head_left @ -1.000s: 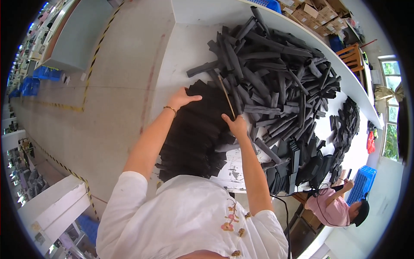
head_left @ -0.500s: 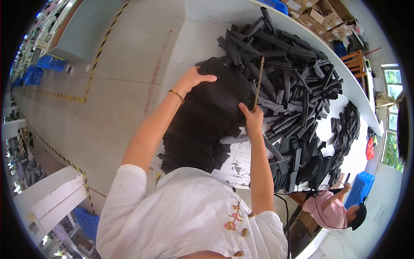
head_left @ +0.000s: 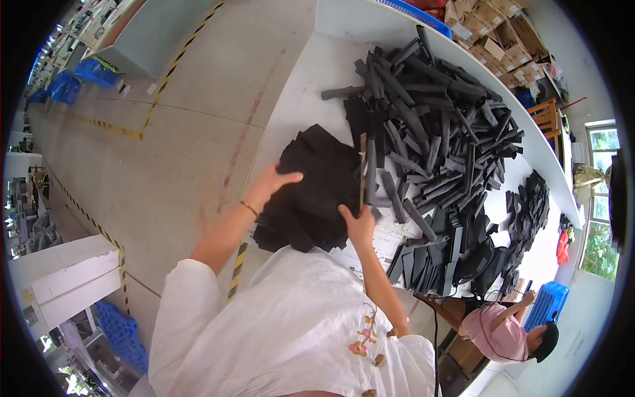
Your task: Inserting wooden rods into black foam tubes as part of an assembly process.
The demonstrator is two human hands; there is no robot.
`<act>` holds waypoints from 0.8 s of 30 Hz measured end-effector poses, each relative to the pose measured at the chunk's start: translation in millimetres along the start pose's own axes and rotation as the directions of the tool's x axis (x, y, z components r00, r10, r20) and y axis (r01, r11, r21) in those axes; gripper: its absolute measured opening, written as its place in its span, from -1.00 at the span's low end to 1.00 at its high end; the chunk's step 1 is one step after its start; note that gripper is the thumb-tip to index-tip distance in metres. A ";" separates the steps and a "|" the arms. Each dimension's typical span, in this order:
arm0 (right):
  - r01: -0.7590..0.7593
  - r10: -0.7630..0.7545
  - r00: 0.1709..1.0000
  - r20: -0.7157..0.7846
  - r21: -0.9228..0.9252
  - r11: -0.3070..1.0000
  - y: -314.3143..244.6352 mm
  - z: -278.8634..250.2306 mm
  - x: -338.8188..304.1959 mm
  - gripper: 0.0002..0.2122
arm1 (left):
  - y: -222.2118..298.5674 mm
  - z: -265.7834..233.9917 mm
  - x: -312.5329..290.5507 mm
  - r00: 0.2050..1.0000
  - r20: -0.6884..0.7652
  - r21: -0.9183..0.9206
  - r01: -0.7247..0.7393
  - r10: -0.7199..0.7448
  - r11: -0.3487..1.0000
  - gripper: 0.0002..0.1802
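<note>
A stack of thin black sheets [head_left: 321,175], likely fabric, lies in front of me at the table's left edge. My left hand [head_left: 270,185] grips its left side, thumb on top and fingers hidden beneath. At the right side, my right hand [head_left: 359,226] holds the stack's edge under its thumb. A slim wooden stick [head_left: 362,169] runs up from that same hand along the stack's border. Just beyond the stick lies a big heap of curled black strips [head_left: 430,126].
The white table [head_left: 317,73] has a raised rim on its far side. Flat black pieces [head_left: 430,255] and another dark pile [head_left: 526,205] lie to the right. A co-worker in pink [head_left: 496,331] sits at the lower right. Cardboard boxes [head_left: 493,33] stand behind the rim.
Both hands have drawn the upper sheets toward me, and they now form a more compact stack. The stick came along with my right hand, leftward and nearer. More table shows beyond.
</note>
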State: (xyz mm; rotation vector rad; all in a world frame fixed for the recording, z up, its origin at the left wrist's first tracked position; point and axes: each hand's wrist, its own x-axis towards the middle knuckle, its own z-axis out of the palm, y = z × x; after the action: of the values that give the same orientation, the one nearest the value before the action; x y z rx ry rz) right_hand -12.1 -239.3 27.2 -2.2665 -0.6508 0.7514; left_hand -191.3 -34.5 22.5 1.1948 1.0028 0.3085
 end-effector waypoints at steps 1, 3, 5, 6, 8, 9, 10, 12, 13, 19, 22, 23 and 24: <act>0.009 -0.009 1.000 0.007 -0.001 1.000 15.1 15.5 1.1 -0.43 | -43.4 -4.6 3.3 0.997 -0.071 -0.061 0.026 -0.031 0.998 -0.18; 0.027 -0.027 0.999 0.018 0.015 1.000 31.1 27.2 2.3 -0.43 | -66.7 -1.6 8.8 0.990 -0.143 -0.026 -0.016 0.012 1.000 -0.14; 0.067 -0.067 0.997 0.028 0.015 0.998 35.9 24.0 9.7 -0.42 | -68.1 -2.8 11.1 0.984 -0.177 0.083 -0.014 0.029 0.996 0.01; 0.107 -0.108 0.993 0.042 0.021 0.994 33.5 19.7 12.8 -0.41 | -63.3 -3.7 9.3 0.985 -0.172 0.079 -0.018 0.032 0.997 0.01; 0.092 -0.085 0.992 0.095 -0.067 0.993 33.6 4.7 7.1 -0.39 | -53.8 -4.5 4.6 0.982 -0.161 0.167 -0.076 0.103 0.983 0.10; 0.155 -0.148 0.987 0.068 -0.113 0.981 26.2 -3.3 0.3 -0.40 | -55.9 -9.1 2.9 0.980 -0.166 0.165 -0.081 0.109 0.983 0.10; 0.213 -0.208 0.977 0.044 -0.161 0.964 19.8 -11.0 -5.2 -0.40 | -61.0 -13.9 -0.7 0.972 -0.204 0.136 -0.087 0.114 0.987 0.12; 0.200 -0.199 0.980 0.023 -0.197 0.960 10.3 -31.5 -11.5 -0.41 | -68.5 -20.7 -8.2 0.963 -0.243 0.105 -0.094 0.118 0.990 0.15; 0.181 -0.186 0.983 0.001 -0.230 0.956 10.0 -40.0 -11.7 -0.42 | -71.1 -22.9 -12.3 0.938 -0.276 0.155 -0.173 0.211 0.973 0.13; 0.215 -0.302 0.888 -0.348 -0.265 0.940 4.5 -45.2 56.3 -0.55 | -41.3 10.2 -51.1 0.769 -0.193 0.716 -0.314 0.609 0.623 0.13; 0.178 -0.228 0.892 -0.389 -0.161 0.971 1.9 -33.8 99.8 -0.61 | -32.2 26.7 -56.2 0.710 -0.113 0.834 -0.313 0.695 0.455 0.13; 0.172 -0.222 0.892 -0.393 -0.159 0.972 2.7 -34.6 110.0 -0.61 | -28.4 30.5 -57.5 0.703 -0.084 0.819 -0.354 0.706 0.451 0.11; 0.178 -0.174 0.927 -0.334 -0.020 0.984 0.1 -35.7 119.1 -0.62 | -22.8 34.4 -59.4 0.696 -0.060 0.804 -0.391 0.716 0.447 0.09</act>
State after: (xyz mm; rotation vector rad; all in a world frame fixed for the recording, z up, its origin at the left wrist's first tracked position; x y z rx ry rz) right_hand 96.3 -181.0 9.5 -2.2178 -0.6712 0.2712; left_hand -204.1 -105.0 31.9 2.3452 1.0733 0.7559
